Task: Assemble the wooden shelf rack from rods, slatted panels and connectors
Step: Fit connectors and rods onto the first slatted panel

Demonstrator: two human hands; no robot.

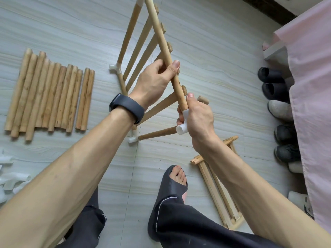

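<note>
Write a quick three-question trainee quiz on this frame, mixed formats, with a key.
1. True or false: the left hand grips the long rod of the part-built frame.
2. What do the fingers of the right hand curl round? A) a hammer B) the white connector at the rod's lower end C) a screwdriver
3. Fill in: the row of loose rods lies on the floor on the person's ____ side.

Key: 1 true; 2 B; 3 left.
</note>
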